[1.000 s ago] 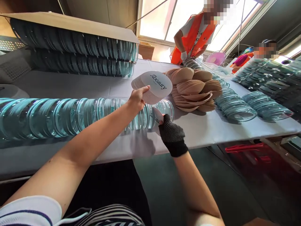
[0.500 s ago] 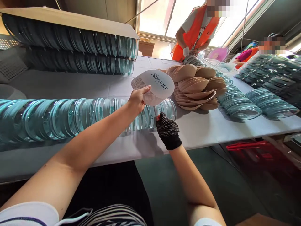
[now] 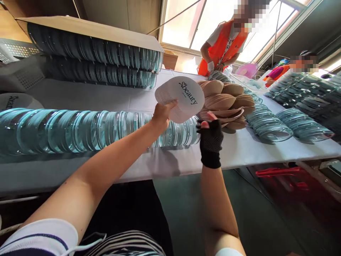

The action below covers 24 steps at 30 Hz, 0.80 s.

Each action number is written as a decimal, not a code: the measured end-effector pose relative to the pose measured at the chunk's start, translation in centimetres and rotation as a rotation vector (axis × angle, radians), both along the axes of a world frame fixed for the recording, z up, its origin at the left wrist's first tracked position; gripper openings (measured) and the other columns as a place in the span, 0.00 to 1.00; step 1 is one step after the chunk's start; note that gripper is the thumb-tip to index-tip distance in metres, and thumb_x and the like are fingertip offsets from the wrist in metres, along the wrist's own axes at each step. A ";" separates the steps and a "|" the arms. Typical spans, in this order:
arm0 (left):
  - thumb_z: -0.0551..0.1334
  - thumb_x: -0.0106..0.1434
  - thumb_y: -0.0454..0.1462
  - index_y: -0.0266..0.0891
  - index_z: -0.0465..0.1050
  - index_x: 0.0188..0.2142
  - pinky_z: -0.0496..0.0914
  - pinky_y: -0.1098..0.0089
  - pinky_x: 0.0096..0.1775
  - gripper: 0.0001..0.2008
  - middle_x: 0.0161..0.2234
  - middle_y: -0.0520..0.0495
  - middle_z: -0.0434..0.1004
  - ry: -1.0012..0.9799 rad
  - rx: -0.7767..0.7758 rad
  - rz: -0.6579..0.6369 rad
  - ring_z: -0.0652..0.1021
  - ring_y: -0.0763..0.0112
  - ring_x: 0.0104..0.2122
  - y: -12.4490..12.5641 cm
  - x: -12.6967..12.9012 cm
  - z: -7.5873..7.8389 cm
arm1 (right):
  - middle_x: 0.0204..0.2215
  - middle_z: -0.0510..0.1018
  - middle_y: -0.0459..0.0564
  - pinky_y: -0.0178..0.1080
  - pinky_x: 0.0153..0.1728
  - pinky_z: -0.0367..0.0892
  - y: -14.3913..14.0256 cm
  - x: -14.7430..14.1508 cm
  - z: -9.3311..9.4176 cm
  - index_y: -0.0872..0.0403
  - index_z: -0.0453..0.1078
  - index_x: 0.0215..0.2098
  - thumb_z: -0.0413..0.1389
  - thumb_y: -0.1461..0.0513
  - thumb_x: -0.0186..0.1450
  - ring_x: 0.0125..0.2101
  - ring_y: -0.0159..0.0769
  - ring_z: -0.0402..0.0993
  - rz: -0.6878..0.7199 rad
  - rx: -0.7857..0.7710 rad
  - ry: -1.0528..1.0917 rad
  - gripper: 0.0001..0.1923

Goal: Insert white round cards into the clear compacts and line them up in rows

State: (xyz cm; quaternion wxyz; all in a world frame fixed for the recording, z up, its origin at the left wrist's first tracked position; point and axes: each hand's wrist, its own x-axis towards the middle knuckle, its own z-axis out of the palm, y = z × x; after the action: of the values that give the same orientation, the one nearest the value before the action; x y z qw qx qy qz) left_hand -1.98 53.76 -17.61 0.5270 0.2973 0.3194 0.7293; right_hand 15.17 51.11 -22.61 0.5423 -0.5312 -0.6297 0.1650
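table edge [image 3: 241, 163] near gloved hand [image 3: 212, 140]

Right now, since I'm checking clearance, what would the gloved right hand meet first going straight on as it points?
Likely the pile of tan curved pieces directly beyond the right hand in this view. Depth is unclear, so I can't tell whether they touch.

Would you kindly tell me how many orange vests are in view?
2: one vest before the window, a second vest at far right, partly behind clear stacks. Others may be hidden.
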 end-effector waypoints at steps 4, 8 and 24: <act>0.73 0.45 0.37 0.37 0.78 0.36 0.71 0.54 0.48 0.17 0.38 0.43 0.81 0.151 0.047 -0.045 0.78 0.52 0.44 -3.2 -0.9 -0.1 | 0.60 0.67 0.63 0.49 0.55 0.65 0.2 -0.4 2.2 0.59 0.56 0.65 0.44 0.51 0.67 0.60 0.45 0.65 -0.076 0.193 -0.149 0.32; 0.73 0.42 0.36 0.35 0.78 0.34 0.72 0.54 0.46 0.18 0.36 0.42 0.81 0.204 -0.005 0.007 0.79 0.51 0.42 -5.3 -1.7 -0.7 | 0.60 0.66 0.61 0.52 0.57 0.64 -2.3 -3.6 2.6 0.56 0.60 0.63 0.44 0.52 0.68 0.61 0.47 0.63 -0.165 0.355 -0.308 0.29; 0.67 0.54 0.29 0.37 0.74 0.40 0.71 0.55 0.54 0.13 0.44 0.41 0.80 -0.210 -0.126 -0.037 0.76 0.56 0.51 1.2 -4.9 0.6 | 0.24 0.77 0.52 0.34 0.22 0.48 -12.2 -2.8 1.3 0.55 0.69 0.50 0.46 0.57 0.68 0.20 0.35 0.68 -0.104 -0.301 -0.748 0.18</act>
State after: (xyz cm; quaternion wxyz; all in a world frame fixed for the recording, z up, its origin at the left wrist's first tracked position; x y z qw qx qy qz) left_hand -6.88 54.94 -16.96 0.5886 0.1917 0.3021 0.7250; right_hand 12.39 38.91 -21.33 0.1994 -0.6593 -0.7246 0.0230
